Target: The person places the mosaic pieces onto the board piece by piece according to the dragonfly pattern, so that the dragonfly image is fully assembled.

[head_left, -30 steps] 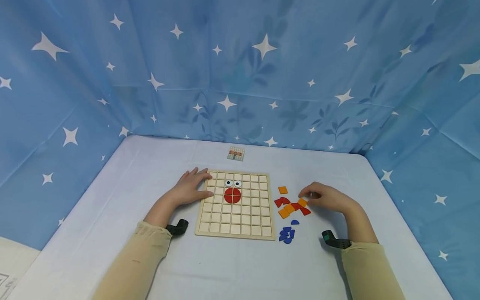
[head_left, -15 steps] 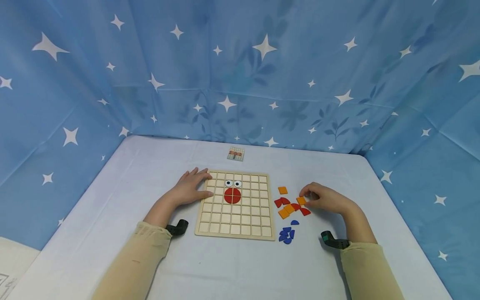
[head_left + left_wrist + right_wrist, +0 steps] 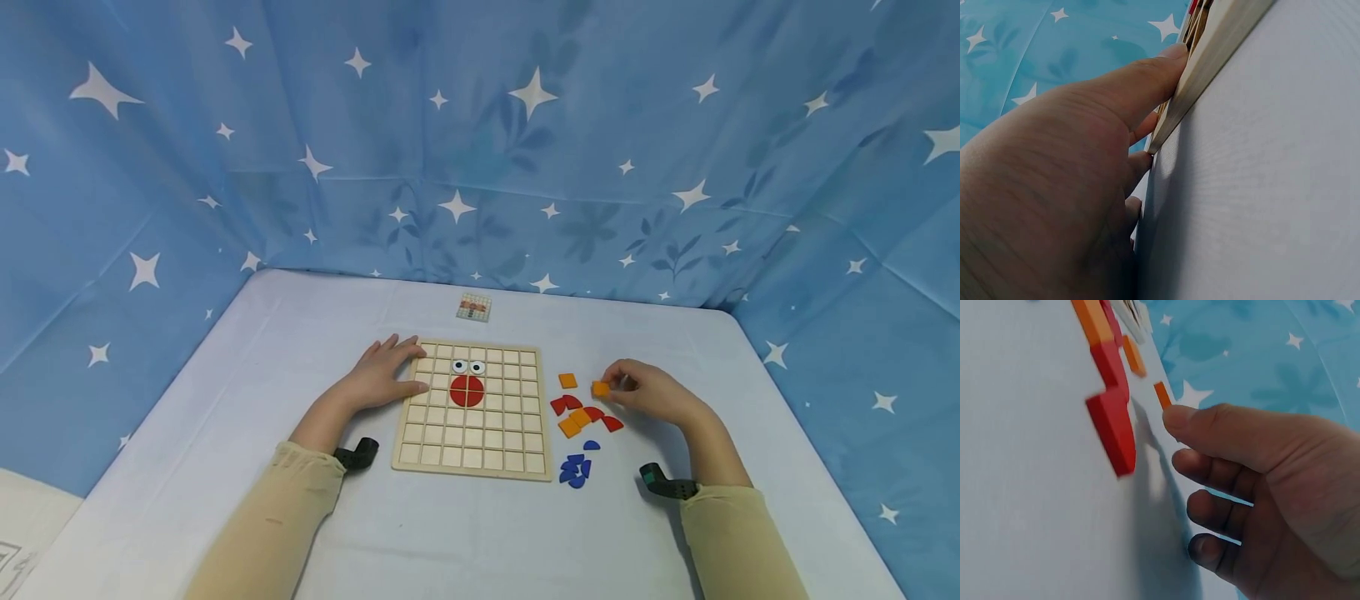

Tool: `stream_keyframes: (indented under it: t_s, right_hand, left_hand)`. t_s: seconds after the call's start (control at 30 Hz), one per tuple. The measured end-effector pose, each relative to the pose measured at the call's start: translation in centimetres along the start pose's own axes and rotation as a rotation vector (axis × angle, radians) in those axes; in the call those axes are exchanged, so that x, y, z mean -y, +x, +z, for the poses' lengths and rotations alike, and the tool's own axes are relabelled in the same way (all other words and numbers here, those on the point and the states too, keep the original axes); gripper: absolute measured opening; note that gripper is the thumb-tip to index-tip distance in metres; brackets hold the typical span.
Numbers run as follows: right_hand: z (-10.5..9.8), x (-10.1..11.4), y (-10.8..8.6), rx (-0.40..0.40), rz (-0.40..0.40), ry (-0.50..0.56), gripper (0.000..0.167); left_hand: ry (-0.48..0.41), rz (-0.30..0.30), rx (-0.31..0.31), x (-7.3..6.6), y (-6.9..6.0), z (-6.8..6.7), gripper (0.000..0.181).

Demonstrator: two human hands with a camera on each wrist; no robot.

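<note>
A wooden grid board (image 3: 471,433) lies on the white table, with two eye tiles (image 3: 468,367) above a red circle made of quarter pieces (image 3: 467,391). My left hand (image 3: 381,375) rests on the board's left edge, thumb and fingertips touching the frame with the fingers spread. To the right of the board, my right hand (image 3: 651,392) pinches an orange square tile (image 3: 601,389) between thumb and finger. In the right wrist view that orange tile (image 3: 1162,395) shows at the thumb tip, with red pieces (image 3: 1112,430) on the table beside the hand.
Beside the board lie another orange tile (image 3: 567,381), overlapping orange tiles (image 3: 570,427), loose red quarter pieces (image 3: 612,423) and several blue pieces (image 3: 577,468). A small pattern card (image 3: 474,307) lies behind the board. A blue star-patterned curtain (image 3: 480,150) surrounds the table.
My right hand has taken the orange tile off the red and orange cluster, shifting it slightly away from me. The left hand has stayed on the board's edge.
</note>
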State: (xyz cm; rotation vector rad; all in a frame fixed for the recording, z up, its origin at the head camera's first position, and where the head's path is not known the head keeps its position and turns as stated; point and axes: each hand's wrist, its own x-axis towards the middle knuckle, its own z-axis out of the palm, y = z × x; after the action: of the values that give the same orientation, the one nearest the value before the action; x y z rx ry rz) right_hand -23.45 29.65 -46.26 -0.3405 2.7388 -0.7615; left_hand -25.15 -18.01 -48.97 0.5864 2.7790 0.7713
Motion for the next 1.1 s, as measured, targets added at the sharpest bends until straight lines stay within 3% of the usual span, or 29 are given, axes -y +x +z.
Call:
stream_keyframes:
  t_s: [0.33, 0.47, 1.1]
  right_hand:
    - [0.1, 4.6, 0.7, -0.026, -0.081, -0.002, 0.02]
    - [0.9, 6.5, 1.5, -0.008, -0.132, 0.011, 0.02]
    - [5.0, 14.4, 5.4, 0.085, -0.209, 0.039, 0.023]
  left_hand:
    - [-0.005, -0.003, 0.0, 0.0, 0.1, -0.1, 0.062]
    - [-0.006, -0.005, -0.002, -0.1, 0.0, -0.1, 0.061]
    - [-0.006, -0.005, -0.001, 0.0, -0.1, 0.0, 0.064]
